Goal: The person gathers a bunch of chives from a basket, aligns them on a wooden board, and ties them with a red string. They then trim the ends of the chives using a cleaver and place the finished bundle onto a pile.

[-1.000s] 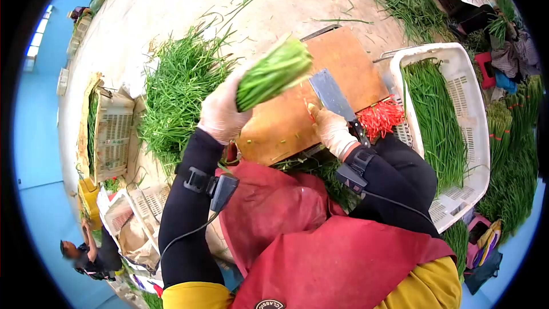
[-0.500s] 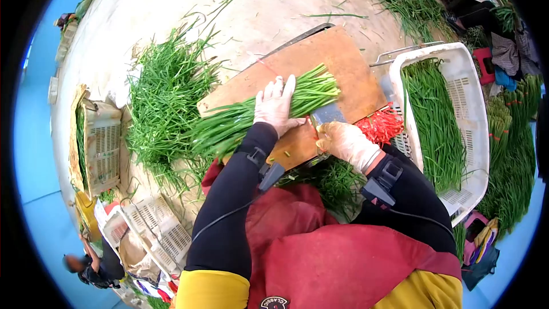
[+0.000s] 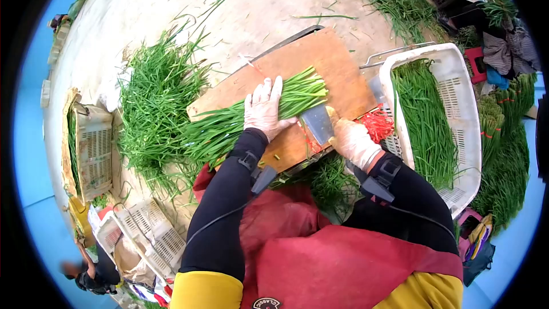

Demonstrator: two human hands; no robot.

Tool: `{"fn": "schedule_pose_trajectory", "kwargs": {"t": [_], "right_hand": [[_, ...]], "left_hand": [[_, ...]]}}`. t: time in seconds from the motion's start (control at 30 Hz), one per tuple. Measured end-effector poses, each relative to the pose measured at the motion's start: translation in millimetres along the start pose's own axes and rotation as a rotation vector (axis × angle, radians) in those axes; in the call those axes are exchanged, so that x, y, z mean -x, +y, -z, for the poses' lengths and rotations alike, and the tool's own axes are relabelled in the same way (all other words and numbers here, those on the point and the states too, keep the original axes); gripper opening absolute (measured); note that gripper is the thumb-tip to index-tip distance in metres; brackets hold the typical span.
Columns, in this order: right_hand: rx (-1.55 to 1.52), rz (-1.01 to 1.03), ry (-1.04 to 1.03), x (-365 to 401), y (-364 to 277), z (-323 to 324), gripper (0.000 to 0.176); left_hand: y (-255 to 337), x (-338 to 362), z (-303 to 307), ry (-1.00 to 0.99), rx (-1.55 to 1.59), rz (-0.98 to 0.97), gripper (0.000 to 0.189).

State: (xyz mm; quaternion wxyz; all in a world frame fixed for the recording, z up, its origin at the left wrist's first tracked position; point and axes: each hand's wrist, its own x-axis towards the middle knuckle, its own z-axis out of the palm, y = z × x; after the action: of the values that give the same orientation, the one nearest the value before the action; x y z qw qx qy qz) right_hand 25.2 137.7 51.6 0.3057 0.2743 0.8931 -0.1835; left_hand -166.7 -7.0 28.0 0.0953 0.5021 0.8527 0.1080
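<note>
A bunch of garlic chives (image 3: 303, 88) lies across a brown cutting board (image 3: 337, 57), its pale stem ends to the right and green leaves to the left. My gloved left hand (image 3: 263, 109) rests over the middle of the bunch and holds it against the board, thumb apart from the fingers. Just below the stem ends is the broad metal blade of a cleaver (image 3: 318, 126). My gloved right hand (image 3: 353, 142) is closed around its handle, which mostly hides in the grip. A red tie (image 3: 309, 137) lies beside the blade.
Loose chives (image 3: 163, 100) are heaped left of the board. Red ties (image 3: 377, 125) hang at its right edge, beside a white crate (image 3: 469, 166) of chives. More crates (image 3: 94, 149) stand at left. Another person (image 3: 94, 272) is at lower left.
My right hand has shifted right relative to the board, and more of the cleaver blade shows beside the stem ends. My left hand stays on the chives. The whole view has moved slightly.
</note>
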Motion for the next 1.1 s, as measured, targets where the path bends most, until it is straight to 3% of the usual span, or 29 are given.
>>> {"fn": "schedule_pose_trajectory", "kwargs": {"t": [0.23,0.3,0.37,0.4,0.5,0.63,0.7,0.73,0.77,0.87,1.0,1.1], "right_hand": [[0.028,0.012,0.159,-3,11,-19,0.094],[-0.142,-0.01,0.217,9,16,2,0.092],[-0.063,0.015,0.298,12,31,14,0.085],[-0.102,-0.01,0.317,8,42,12,0.091],[-0.17,-0.145,0.14,7,63,25,0.088],[-0.229,-0.193,0.258,4,73,30,0.081],[-0.114,-0.125,0.378,-7,77,30,0.075],[-0.075,-0.021,0.519,-9,70,37,0.052],[-0.075,-0.016,0.514,-21,62,42,0.052],[-0.291,0.244,0.622,-40,12,61,0.022],[-0.174,0.263,0.532,-84,-34,65,0.024],[-0.165,0.332,0.741,-97,-33,61,0.024]], "left_hand": [[1,-2,1,-0.004,0.004,0.001,0.115],[-1,-1,0,0.005,0.017,0.001,0.114],[-2,0,-1,0.007,0.018,0.019,0.114],[-3,1,-3,0.009,0.002,0.012,0.114],[-4,1,-2,0.014,-0.013,0.014,0.114],[-5,1,-2,-0.001,0.004,0.005,0.115],[-4,0,-1,0.0,-0.007,0.013,0.114],[-4,0,-3,0.001,-0.006,0.017,0.114],[-3,0,-3,-0.002,-0.007,0.023,0.114],[-4,-1,-2,-0.004,0.005,0.024,0.111],[-5,1,-1,0.017,0.057,0.018,0.109],[-8,2,-2,0.045,0.08,0.006,0.107]]}}
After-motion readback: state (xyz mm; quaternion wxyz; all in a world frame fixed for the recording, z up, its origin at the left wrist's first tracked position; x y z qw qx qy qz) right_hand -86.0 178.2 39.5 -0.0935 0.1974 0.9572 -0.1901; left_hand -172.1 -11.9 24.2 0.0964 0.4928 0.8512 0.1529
